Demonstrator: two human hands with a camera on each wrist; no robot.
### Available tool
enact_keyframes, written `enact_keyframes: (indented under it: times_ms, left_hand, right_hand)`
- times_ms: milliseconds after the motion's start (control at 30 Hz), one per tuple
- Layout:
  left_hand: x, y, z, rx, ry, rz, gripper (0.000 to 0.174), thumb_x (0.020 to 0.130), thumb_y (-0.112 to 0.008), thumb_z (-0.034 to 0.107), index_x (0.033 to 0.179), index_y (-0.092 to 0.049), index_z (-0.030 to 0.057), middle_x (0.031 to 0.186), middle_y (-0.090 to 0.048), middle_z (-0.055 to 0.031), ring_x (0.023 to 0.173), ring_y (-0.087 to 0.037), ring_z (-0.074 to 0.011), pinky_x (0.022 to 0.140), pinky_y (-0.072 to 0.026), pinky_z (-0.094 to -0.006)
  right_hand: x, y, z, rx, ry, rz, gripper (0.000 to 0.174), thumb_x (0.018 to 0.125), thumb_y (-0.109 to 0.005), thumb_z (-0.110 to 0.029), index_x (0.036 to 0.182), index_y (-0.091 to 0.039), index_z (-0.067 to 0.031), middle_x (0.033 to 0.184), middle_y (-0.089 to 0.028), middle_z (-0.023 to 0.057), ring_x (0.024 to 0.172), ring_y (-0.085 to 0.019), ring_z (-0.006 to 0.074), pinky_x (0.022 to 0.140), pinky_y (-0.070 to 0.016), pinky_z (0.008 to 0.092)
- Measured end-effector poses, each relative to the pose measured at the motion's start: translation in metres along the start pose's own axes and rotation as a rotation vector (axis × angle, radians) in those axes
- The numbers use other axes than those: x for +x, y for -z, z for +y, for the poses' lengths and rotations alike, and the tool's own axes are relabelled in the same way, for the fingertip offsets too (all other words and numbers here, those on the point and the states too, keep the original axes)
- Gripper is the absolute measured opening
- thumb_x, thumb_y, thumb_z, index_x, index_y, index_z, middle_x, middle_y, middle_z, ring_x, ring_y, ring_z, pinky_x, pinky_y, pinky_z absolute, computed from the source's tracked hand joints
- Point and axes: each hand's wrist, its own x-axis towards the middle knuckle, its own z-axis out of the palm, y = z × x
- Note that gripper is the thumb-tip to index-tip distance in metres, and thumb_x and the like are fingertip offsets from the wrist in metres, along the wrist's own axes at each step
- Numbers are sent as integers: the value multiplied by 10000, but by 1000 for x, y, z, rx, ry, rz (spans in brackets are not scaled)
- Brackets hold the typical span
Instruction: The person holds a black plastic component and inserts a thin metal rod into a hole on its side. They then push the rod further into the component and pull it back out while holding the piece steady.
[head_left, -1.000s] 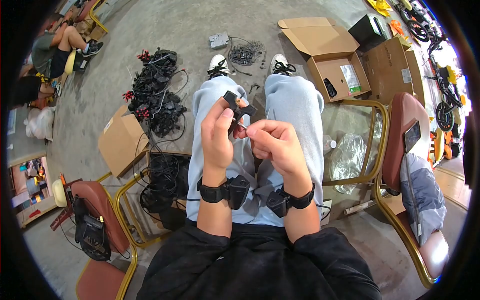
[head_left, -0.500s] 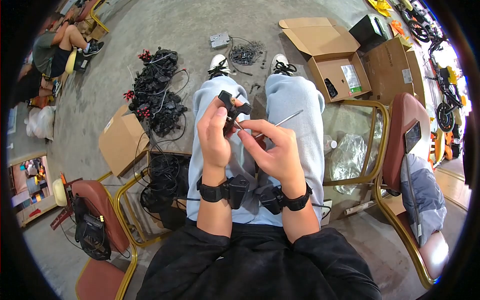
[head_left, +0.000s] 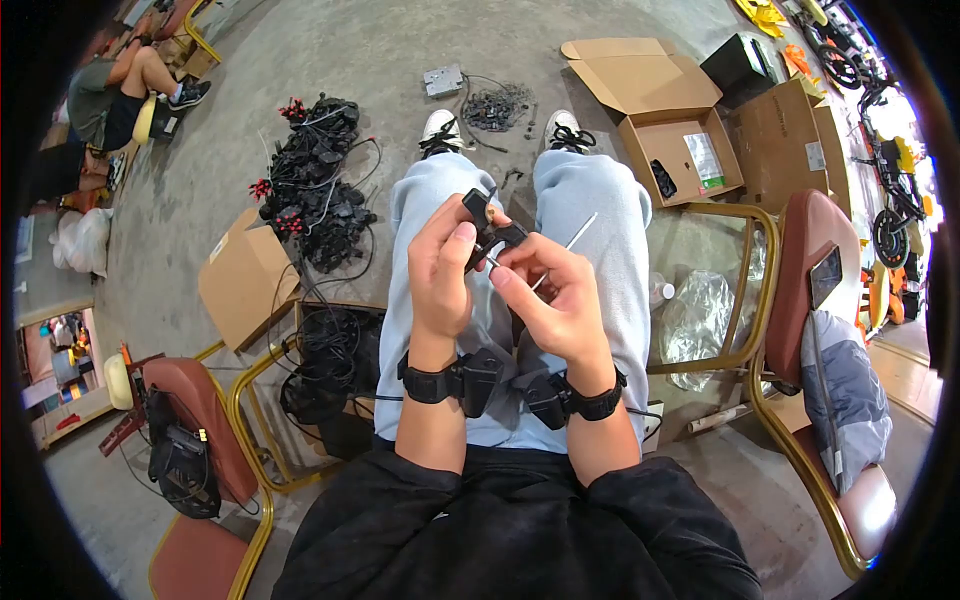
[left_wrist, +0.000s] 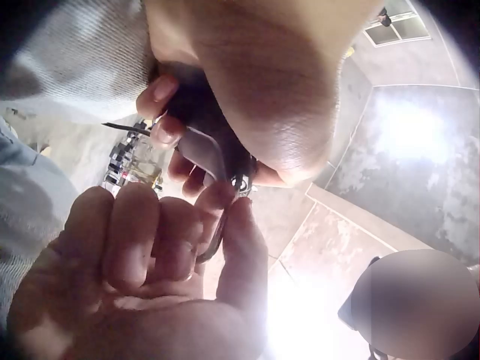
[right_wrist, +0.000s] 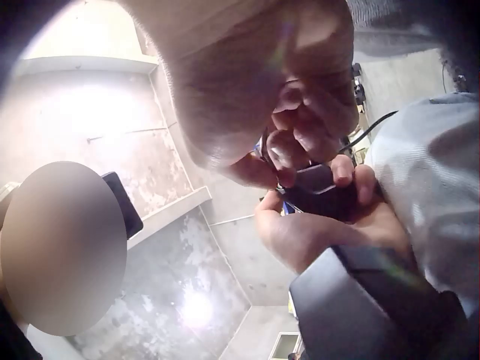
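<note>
A dark, branched plastic part [head_left: 478, 206] is held up above the lap by the left hand [head_left: 440, 275], whose fingers curl round it. Close on its right, the right hand [head_left: 560, 305] pinches a thin metal rod [head_left: 582, 230] that slants up past the knuckles; its fingertips meet the part's lower side. In the left wrist view the dark part [left_wrist: 199, 139] lies between the left fingers, and the right hand [left_wrist: 150, 277] touches its end. The right wrist view shows the same dark part [right_wrist: 322, 196] beneath the right hand's fingertips, with the rod's tip hidden.
A heap of black parts and cables [head_left: 315, 190] lies on the floor at left, small parts [head_left: 497, 108] beyond the shoes. An open cardboard box [head_left: 675, 150] stands at right. Chairs [head_left: 810, 280] flank the person; another person [head_left: 110, 95] sits at far left.
Over the last second the right hand drew back, then returned to the part with the rod showing above its fingers. Since half a second ago, the rod has tilted steeper and the part has shifted right.
</note>
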Motion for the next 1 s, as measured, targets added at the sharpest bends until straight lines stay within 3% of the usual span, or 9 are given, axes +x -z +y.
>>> enact_keyframes:
  times_ms: [200,367,467,533,600,700,800,867,1000]
  left_hand:
    - [0,0,-2,-32,-4,33,320,829,-398,245,814,-573,-21,775,-536,-39,629,-450,-90,549,-343,-209]
    - [-1,-2,4,-56,86,80,301,843,-391,227,825,-578,-8,743,-521,-13,570,-413,-55,502,-316,-191]
    - [-1,-2,2,-31,107,94,286,849,-390,210,830,-581,-2,714,-510,0,552,-399,-38,486,-305,-184]
    - [-1,-1,2,-7,94,93,280,850,-390,201,832,-583,0,700,-505,5,548,-396,-33,484,-303,-183]
    - [-1,-1,3,43,158,101,410,835,-391,328,935,-584,-19,696,-549,-40,568,-477,-66,490,-353,-189]
    - [-1,-5,6,-63,152,133,288,844,-397,216,842,-582,-4,709,-516,-1,537,-394,-33,476,-303,-183]
    - [0,-2,5,-15,82,89,309,840,-394,240,848,-578,-8,714,-525,-6,542,-398,-42,488,-314,-186]
    - [0,-2,2,-10,53,65,319,839,-390,251,849,-576,-8,723,-526,-7,549,-400,-46,493,-316,-188]
    - [-1,-3,2,-8,40,39,342,835,-384,277,851,-574,-6,755,-523,-8,571,-405,-53,506,-321,-194]
  right_hand:
    - [0,-2,5,187,-50,-28,76,792,-587,-75,774,-573,-2,608,-539,-16,503,-412,31,460,-313,185]
    - [0,2,1,-214,107,-48,58,775,-575,-44,807,-588,3,614,-583,34,519,-493,54,490,-378,189]
    - [0,-5,3,-283,245,92,72,761,-597,-47,820,-588,-8,541,-519,63,426,-458,104,425,-356,234]
    - [-1,-5,-1,-260,213,82,82,762,-599,-52,833,-593,-10,538,-507,57,429,-453,95,428,-355,227]
    - [-2,-2,-1,-238,180,74,93,764,-602,-57,845,-598,-11,535,-496,50,432,-447,86,430,-354,221]
    - [0,1,5,-56,-1,-26,98,788,-592,-69,864,-606,-9,544,-496,8,431,-413,62,423,-329,207]
    - [1,4,6,265,-151,-104,101,829,-566,-71,870,-608,11,553,-479,-30,437,-368,38,415,-290,200]
    - [2,10,2,641,-347,-251,113,857,-540,-60,872,-608,28,553,-457,-45,440,-329,29,416,-257,199]
    - [3,14,0,790,-399,-317,121,868,-530,-56,867,-606,38,549,-435,-43,445,-328,24,417,-252,196]
